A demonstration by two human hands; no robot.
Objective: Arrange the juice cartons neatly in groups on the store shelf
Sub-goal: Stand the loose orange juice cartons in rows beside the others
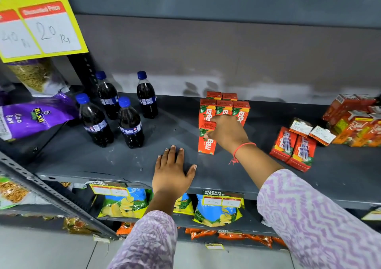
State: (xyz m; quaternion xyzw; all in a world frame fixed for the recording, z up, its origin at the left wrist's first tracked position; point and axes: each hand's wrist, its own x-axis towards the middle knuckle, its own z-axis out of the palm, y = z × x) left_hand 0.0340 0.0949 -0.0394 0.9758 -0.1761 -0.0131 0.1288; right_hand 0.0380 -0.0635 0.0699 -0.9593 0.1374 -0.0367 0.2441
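Right now the right hand (225, 131) pinches a small Maaza carton (206, 141) at the front of the standing carton group (224, 108) mid-shelf. Nearby, the left hand (172, 170) lies flat, fingers spread, on the grey shelf (115, 161). Two cartons (293, 149) lie flat to the right, cola bottles (115, 111) stand to the left.

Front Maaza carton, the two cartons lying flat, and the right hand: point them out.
Front Maaza carton (206, 145): head view, lower front face.
Two flat cartons (293, 150): head view, where they meet.
Right hand (227, 131): head view, back of hand.
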